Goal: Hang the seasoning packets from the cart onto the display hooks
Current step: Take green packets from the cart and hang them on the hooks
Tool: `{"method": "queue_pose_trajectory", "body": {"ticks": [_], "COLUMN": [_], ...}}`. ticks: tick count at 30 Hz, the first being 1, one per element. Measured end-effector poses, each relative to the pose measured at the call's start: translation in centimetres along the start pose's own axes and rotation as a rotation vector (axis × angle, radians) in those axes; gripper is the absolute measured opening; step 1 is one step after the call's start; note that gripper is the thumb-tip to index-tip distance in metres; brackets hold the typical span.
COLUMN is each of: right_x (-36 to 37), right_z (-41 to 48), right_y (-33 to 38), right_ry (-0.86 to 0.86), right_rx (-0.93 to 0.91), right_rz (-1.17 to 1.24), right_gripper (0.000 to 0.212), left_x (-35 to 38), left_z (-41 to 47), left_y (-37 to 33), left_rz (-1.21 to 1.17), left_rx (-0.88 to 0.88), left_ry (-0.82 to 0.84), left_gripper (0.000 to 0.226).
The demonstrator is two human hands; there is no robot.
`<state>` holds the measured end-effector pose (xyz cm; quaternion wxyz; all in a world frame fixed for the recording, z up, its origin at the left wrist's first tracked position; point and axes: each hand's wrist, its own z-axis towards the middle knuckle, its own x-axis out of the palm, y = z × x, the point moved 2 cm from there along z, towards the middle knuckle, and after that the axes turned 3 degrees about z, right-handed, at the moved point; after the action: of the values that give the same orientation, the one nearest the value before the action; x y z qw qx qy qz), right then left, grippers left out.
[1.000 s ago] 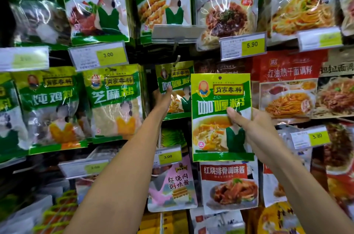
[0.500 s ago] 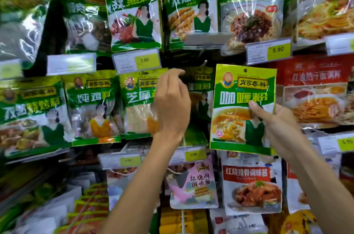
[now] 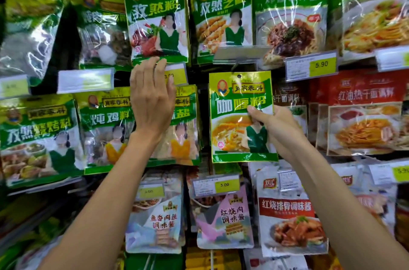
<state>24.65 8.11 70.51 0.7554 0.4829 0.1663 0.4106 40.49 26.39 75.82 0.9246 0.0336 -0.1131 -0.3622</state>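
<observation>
**curry powder packet in hand at the middle row, not yet hung**

observed at the display rack (image 3: 198,77), middle row, near its centre. found one green-and-yellow curry powder packet (image 3: 232,123) held upright and face-out in front of the hanging stock. gripped at its right edge by the right hand (image 3: 281,128), thumb pressed on the printed face, remaining fingers curled behind the pouch. noted a small hang hole (image 3: 239,76) as a dark dot near the packet's top edge, just below a tilted grey label holder (image 3: 241,54). cannot tell whether any hook meets that hole.

found the left hand (image 3: 150,101) raised with its back to the camera, fingers extended and close together, grasping nothing. fingertips placed at the left part of a yellow 3.00 price label (image 3: 177,75) and at the bottom edge of the cumin powder packet (image 3: 155,17) in the row above; contact cannot be confirmed. partly covering a sesame salt packet (image 3: 183,128) behind the wrist.

recorded to the left of that: a stewed chicken seasoning packet (image 3: 104,128). recorded toward the rack's right edge: red noodle sauce packets (image 3: 363,115) under a 5.90 label (image 3: 311,65). recorded in the row below the held packet: a braised rib sauce packet (image 3: 290,214) and a further 3.00 label (image 3: 215,185).
</observation>
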Motion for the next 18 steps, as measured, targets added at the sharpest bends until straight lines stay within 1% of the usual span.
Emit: {"method": "queue_pose_trajectory", "body": {"ticks": [2, 6, 7, 9, 10, 12, 13, 18], "right_x": [0.0, -0.4, -0.3, -0.2, -0.2, -0.3, -0.3, -0.2], "right_z": [0.4, 0.9, 0.9, 0.9, 1.0, 1.2, 1.2, 1.7], "right_y": [0.2, 0.0, 0.0, 0.1, 0.1, 0.0, 0.0, -0.7], "right_ry": [-0.002, -0.015, -0.01, -0.007, -0.014, -0.029, -0.031, -0.023], "right_rx": [0.016, 0.042, 0.036, 0.025, 0.025, 0.035, 0.044, 0.083], "right_rz": [-0.014, -0.029, -0.032, -0.038, -0.042, -0.048, -0.044, -0.032], "right_gripper": [0.031, 0.037, 0.033, 0.019, 0.019, 0.034, 0.038, 0.017], "left_x": [0.1, 0.2, 0.2, 0.2, 0.2, 0.2, 0.2, 0.2], "left_z": [0.0, -0.1, -0.1, -0.2, -0.2, -0.2, -0.3, -0.3], "left_y": [0.1, 0.1, 0.1, 0.2, 0.2, 0.2, 0.1, 0.1], "left_rz": [-0.012, -0.029, -0.033, -0.044, -0.051, -0.062, -0.065, -0.074], "left_rx": [-0.004, -0.014, -0.015, -0.019, -0.023, -0.029, -0.031, -0.046], "left_ry": [-0.009, -0.009, -0.014, -0.027, -0.03, -0.028, -0.027, -0.024], "left_gripper": [0.031, 0.032, 0.032, 0.032, 0.032, 0.032, 0.032, 0.032]}}
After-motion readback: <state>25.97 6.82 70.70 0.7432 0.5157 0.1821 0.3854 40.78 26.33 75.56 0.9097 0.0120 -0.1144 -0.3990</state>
